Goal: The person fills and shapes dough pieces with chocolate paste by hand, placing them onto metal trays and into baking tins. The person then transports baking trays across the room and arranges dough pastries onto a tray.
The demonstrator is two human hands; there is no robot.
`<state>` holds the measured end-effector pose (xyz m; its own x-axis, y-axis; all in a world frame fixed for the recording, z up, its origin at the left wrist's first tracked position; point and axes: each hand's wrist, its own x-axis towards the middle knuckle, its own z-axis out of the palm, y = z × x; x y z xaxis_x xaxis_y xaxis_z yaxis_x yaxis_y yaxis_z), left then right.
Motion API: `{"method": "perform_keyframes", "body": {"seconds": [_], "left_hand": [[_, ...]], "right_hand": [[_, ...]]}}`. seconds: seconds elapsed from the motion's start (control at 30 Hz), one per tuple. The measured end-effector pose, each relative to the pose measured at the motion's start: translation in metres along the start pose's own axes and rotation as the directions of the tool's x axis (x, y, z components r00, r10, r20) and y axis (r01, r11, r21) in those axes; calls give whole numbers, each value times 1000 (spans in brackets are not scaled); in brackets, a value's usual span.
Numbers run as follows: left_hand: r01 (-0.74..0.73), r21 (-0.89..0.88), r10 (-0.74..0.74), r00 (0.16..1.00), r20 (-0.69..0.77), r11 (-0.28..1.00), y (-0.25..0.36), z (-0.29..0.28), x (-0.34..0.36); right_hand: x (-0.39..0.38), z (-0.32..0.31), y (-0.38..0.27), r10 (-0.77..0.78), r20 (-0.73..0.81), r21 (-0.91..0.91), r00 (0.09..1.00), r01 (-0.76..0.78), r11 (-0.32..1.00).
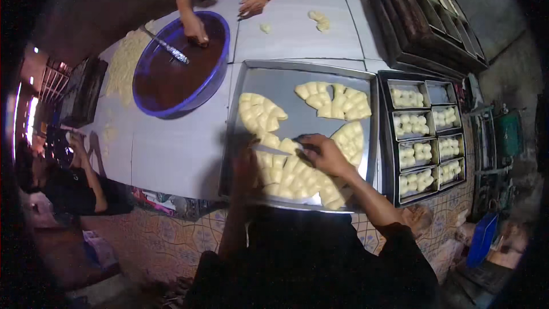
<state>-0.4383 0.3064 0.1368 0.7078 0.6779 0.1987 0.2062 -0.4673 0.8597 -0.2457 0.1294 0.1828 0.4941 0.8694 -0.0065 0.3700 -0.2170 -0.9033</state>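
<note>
A large metal tray (274, 80) lies before me on the table, holding pale yellow dough cut into wedge-like pieces. In deep shadow at the tray's left side, my left hand (246, 157) is closed, and a thin pointed knife (271, 150) extends from it to the right, over the dough. My right hand (325, 154) reaches in from the right with bent fingers, pinching a small piece of dough (290, 146) near the knife tip. Scored dough (297, 177) spreads just below both hands. Other cut sections (337, 100) rest farther up the tray.
Right of the tray stands a dark rack of baking tins (413, 126) with dough balls; more tins (423, 17) are stacked behind. A blue basin (220, 74) of brown filling holds a utensil (171, 48). Across the table, a person's hands (254, 3) work. Another person (74, 177) is at left.
</note>
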Motion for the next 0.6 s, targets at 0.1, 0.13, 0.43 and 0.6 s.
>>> {"method": "perform_keyframes", "body": {"seconds": [0.1,0.13,0.43,0.6], "left_hand": [[-290,90,268,942,201,953,-2,-9,13],[-257,130,210,932,297,958,2,-3,16],[-239,283,95,892,442,929,-12,12,19],[309,-556,-147,937,316,772,36,-2,16]], "right_hand": [[29,69,0,-135,-60,-312,989,109,944],[35,83,7,-246,-128,-501,961,152,852],[-1,-12,-105,-29,-538,222,842,174,959],[-28,-6,-142,-420,-585,-37,694,495,868]]}}
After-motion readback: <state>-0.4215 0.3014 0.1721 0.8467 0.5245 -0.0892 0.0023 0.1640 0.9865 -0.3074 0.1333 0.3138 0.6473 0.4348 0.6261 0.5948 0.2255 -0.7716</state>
